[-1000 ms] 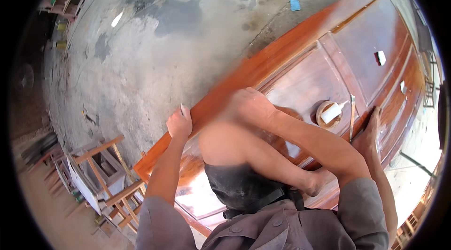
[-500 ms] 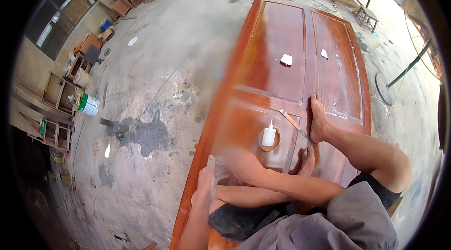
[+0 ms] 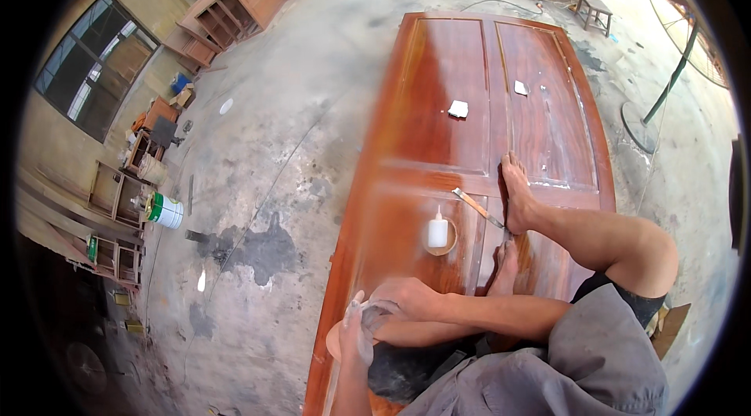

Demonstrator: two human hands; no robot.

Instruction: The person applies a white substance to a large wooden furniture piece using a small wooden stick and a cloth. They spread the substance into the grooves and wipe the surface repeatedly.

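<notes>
Close in front of my lap, both hands meet at a small greyish, dusty sheet (image 3: 382, 308), perhaps a scrap of sandpaper. My right hand (image 3: 408, 298) is closed, its fingers curled over the sheet's upper edge. My left hand (image 3: 357, 331), pale with dust, holds the sheet's other side; its fingers are partly hidden. Beneath lies a large reddish-brown wooden panel door (image 3: 438, 180), with whitish dust over parts of it. A white squeeze bottle (image 3: 438, 231) stands in a round shallow dish (image 3: 451, 244), and a flat scraper (image 3: 477, 206) lies just beyond.
I sit on the door, my bare right foot (image 3: 518, 193) beside the scraper. Two white scraps (image 3: 458, 109) lie on the far panels. On the floor at left are a white-green bucket (image 3: 166, 211) and wooden frames (image 3: 117, 193). A stool (image 3: 594, 11) and a pole on a round base (image 3: 640, 128) stand right.
My right hand, blurred half a second ago, has come down and back beside my left hand. The grey sheet now shows between them. The whole view has shifted slightly.
</notes>
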